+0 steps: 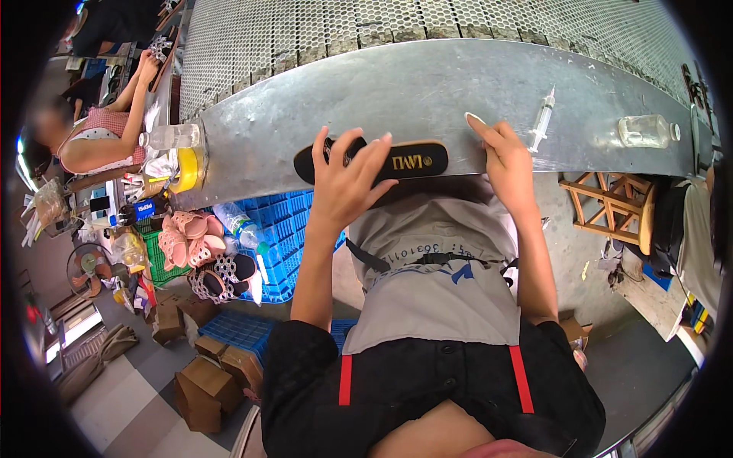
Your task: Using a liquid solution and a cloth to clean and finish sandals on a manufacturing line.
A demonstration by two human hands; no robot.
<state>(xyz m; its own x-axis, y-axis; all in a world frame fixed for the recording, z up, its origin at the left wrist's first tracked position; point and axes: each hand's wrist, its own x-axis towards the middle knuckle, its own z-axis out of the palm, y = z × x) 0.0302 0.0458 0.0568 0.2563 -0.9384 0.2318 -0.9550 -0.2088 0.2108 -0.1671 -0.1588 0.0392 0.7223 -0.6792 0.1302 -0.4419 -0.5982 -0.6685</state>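
Insole [414, 159], round-ended, overlaps the scuffed metal counter [443, 88].

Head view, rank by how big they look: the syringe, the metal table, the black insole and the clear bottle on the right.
Largest to smallest by area:
Metal table
Black insole, partly covered by the left hand
Clear bottle
Syringe, similar in length to the bottle but thinner

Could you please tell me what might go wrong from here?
The black sole lies at the near edge of the metal table, so it might slip off if the left hand shifts it. The syringe lies loose near the right hand, which could knock it.
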